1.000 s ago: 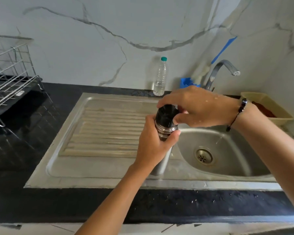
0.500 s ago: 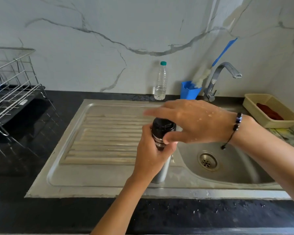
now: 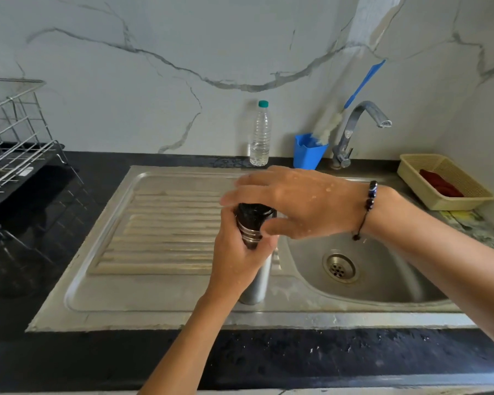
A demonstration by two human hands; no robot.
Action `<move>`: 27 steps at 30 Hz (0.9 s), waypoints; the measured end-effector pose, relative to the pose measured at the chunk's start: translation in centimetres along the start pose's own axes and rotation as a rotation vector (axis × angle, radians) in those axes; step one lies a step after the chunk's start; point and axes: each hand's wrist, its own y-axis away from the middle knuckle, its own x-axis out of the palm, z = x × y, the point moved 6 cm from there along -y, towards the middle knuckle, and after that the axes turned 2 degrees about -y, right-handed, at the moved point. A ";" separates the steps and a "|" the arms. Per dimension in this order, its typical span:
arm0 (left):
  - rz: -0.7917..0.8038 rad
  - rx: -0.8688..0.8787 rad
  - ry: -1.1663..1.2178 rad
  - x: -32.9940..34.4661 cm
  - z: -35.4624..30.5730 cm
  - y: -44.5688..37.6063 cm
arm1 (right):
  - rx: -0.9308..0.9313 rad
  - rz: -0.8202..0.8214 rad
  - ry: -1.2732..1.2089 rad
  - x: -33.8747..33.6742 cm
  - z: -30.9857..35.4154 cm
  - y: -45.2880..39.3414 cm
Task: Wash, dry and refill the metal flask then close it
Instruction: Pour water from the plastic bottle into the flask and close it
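Head view: one flask [image 3: 253, 269] stands upright on the sink [image 3: 160, 303], long axis vertical, black cap [image 3: 254, 213] pointing up. The left hand [image 3: 237, 263] wraps its curled fingers round the upper body, hiding the middle; only the ringed neck and the lower part show. The right hand [image 3: 294, 203] hovers over the cap, fingers spread and fairly straight, blurred at the tips; the thumb lies just beside the neck, contact unclear. Beyond the fingers stand one bottle [image 3: 260, 135], one blue cup [image 3: 308, 151] and one tap [image 3: 354, 129].
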 end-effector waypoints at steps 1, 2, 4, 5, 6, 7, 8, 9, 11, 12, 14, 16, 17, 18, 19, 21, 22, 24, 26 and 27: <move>-0.004 -0.006 -0.003 -0.1 0.0 0.0 | -0.029 0.008 -0.023 0.1 0.0 0.0; -0.009 -0.011 -0.012 -0.1 0.0 0.1 | -0.034 -0.014 -0.017 0.3 -0.2 -0.2; -0.022 -0.019 -0.022 -0.2 0.0 0.1 | 0.032 -0.090 0.031 0.2 -0.7 -0.4; -0.021 -0.014 -0.020 -0.1 0.0 0.1 | 0.101 -0.114 0.089 0.2 -1.0 -0.5; -0.017 -0.006 -0.017 0.0 0.0 0.0 | 0.166 -0.126 0.181 0.2 -1.1 -0.7; -0.010 0.002 -0.017 0.0 0.0 0.0 | 0.210 -0.133 0.271 0.3 -0.9 -0.8; -0.003 0.015 -0.023 0.1 0.0 0.1 | 0.241 -0.151 0.334 0.2 -0.7 -0.9; 0.002 0.023 -0.031 0.1 0.0 0.1 | 0.261 -0.179 0.352 -0.1 -0.6 -0.9; 0.004 0.005 -0.042 0.0 0.1 0.1 | 0.240 -0.218 0.264 -1.1 -0.7 -0.5; 0.003 -0.012 -0.038 0.0 0.1 0.1 | 0.223 -0.179 0.202 -1.6 -0.9 -0.3; -0.005 -0.040 -0.017 -0.1 0.2 0.2 | 0.152 -0.034 0.130 -1.9 -0.7 0.1; -0.012 -0.046 -0.003 -0.1 0.2 0.2 | 0.073 0.046 0.079 -1.3 -0.3 0.2; -0.014 -0.042 -0.008 -0.1 0.2 0.2 | 0.055 0.051 0.054 -0.9 -0.3 0.0; -0.017 -0.039 -0.012 -0.1 0.3 0.1 | 0.062 0.042 0.037 -0.6 -0.4 -0.2; -0.021 -0.039 -0.012 -0.1 0.3 0.1 | 0.088 0.014 0.036 -0.4 -0.6 -0.4; -0.029 -0.031 -0.004 0.0 0.4 0.1 | 0.179 -0.065 0.146 -0.3 -1.1 -0.9; -0.028 -0.024 -0.005 0.0 0.4 0.1 | 0.219 -0.095 0.210 -0.2 -1.0 -1.1; -0.008 -0.013 -0.014 0.1 0.4 0.1 | 0.294 -0.144 0.227 -0.3 -1.2 -0.8; -0.001 -0.014 -0.017 0.1 0.3 0.1 | 0.286 -0.169 0.147 -0.8 -1.6 -0.5; -0.005 -0.019 -0.010 0.0 0.3 0.0 | 0.234 -0.138 0.063 -0.9 -1.6 -0.4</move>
